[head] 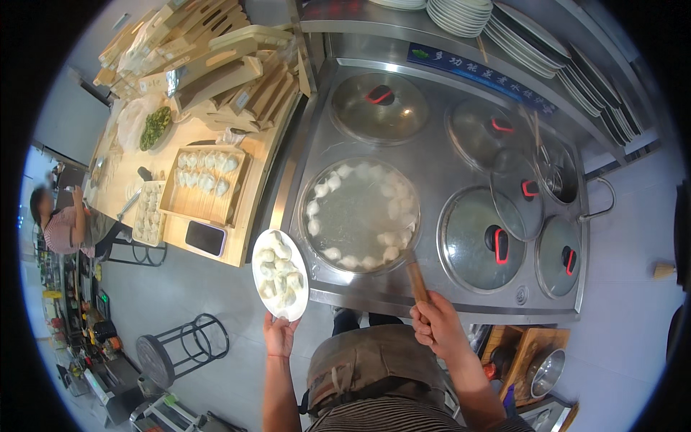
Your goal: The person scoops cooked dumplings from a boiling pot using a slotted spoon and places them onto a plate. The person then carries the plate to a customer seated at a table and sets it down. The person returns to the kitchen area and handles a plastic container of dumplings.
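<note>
My left hand [280, 332] grips the near rim of a white oval plate [259, 294], which is held out beside the stove's front left corner. Several pale dumplings [282, 265] cover the plate. In my right hand [438, 324] is the wooden handle [415, 278] of a utensil. Its far end reaches the near right rim of a round boiling pot [303, 227] set into the steel stove top; what kind of head it has cannot be made out. More dumplings [350, 262] float around the edge of the cloudy water [356, 216], and steam blurs those on the right.
Glass lids with red-trimmed knobs [502, 245] cover other pots. On the left, a wooden table [189, 129] bears a tray of raw dumplings [202, 202], a phone [205, 238] and stacked wooden trays [216, 70]. White plates [459, 16] fill the shelf above. A stool [156, 359] and a seated person [65, 227] are leftward.
</note>
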`<state>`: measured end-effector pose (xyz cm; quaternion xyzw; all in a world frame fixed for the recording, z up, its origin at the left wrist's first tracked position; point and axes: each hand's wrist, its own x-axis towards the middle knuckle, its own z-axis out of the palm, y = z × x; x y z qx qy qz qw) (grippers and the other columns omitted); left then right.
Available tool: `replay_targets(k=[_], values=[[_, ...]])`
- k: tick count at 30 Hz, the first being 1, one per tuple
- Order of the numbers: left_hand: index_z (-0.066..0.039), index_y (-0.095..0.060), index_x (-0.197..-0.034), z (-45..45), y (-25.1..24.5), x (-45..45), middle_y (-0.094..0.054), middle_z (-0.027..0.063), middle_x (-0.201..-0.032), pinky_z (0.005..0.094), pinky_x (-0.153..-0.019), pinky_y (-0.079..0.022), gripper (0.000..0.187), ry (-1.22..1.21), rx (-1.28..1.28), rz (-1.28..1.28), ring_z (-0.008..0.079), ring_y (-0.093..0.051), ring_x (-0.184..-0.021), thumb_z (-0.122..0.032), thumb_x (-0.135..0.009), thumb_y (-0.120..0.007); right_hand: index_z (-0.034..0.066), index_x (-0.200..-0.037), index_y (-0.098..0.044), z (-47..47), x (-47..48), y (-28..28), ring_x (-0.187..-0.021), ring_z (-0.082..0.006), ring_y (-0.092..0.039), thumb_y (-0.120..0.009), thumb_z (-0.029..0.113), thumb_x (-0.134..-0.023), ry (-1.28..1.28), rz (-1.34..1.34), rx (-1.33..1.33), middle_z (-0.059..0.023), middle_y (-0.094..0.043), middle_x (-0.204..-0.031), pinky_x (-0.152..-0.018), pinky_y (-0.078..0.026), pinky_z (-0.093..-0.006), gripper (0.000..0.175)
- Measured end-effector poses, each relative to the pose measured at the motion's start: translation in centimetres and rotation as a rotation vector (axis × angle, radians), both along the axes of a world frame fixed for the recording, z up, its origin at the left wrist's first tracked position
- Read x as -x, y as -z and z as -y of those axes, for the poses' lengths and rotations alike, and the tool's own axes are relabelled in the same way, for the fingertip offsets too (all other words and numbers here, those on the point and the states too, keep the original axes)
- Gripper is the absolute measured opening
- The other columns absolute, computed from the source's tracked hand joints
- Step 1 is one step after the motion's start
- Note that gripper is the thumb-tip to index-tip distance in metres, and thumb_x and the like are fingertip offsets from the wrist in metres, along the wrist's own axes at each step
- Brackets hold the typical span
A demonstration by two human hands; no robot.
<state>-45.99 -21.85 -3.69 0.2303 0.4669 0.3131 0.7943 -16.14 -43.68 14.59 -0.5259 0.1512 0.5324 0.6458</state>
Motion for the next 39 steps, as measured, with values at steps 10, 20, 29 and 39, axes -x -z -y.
replay_targets(k=[10, 20, 29, 39], values=[[0.0, -0.04, -0.139, 0.7, -0.9, -0.1, -0.051, 0.0201, -0.14, 0.0579, -0.101, -0.052, 0.06, 0.024, 0.02, 0.0, 0.0352, -0.058, -0.123, 0.007, -0.081, -0.048, -0.0051, -0.098, -0.051, -9.2, -6.5, 6.3, -0.052, -0.0026, -0.041, -0.049, 0.009, -0.1, -0.004, -0.436, -0.278, -0.0021, -0.048, -0.074, -0.04, -0.031, -0.0166, 0.014], [-0.002, -0.045, -0.131, 1.8, -0.8, 1.3, -0.054, 0.02, -0.126, 0.0588, -0.102, -0.051, 0.055, 0.005, 0.023, -0.07, 0.0366, -0.057, -0.116, 0.006, -0.078, -0.048, 0.0026, -0.091, -0.048, -8.2, -2.9, 7.3, -0.057, -0.01, -0.046, -0.05, 0.01, -0.098, -0.067, -0.109, -0.21, -0.0043, -0.051, -0.077, -0.046, -0.036, -0.0252, 0.01], [-0.004, -0.046, -0.132, 2.8, -0.8, 2.9, -0.054, 0.0211, -0.126, 0.0589, -0.1, -0.05, 0.051, -0.012, 0.073, -0.096, 0.0379, -0.056, -0.117, 0.004, -0.082, -0.05, 0.0059, -0.111, -0.042, -3.3, 0.3, 6.2, -0.055, -0.0089, -0.046, -0.047, 0.014, -0.102, -0.233, 0.041, -0.089, -0.0049, -0.05, -0.086, -0.042, -0.037, -0.0273, 0.013], [-0.002, -0.045, -0.13, 2.4, -0.5, 3.0, -0.054, 0.0205, -0.128, 0.0574, -0.1, -0.051, 0.047, 0.01, 0.067, -0.096, 0.0371, -0.056, -0.117, 0.001, -0.083, -0.051, 0.0066, -0.136, -0.04, 0.8, 2.9, 4.9, -0.051, -0.0075, -0.045, -0.046, 0.011, -0.104, -0.413, 0.23, 0.077, -0.0036, -0.049, -0.081, -0.04, -0.039, -0.0247, 0.033]])
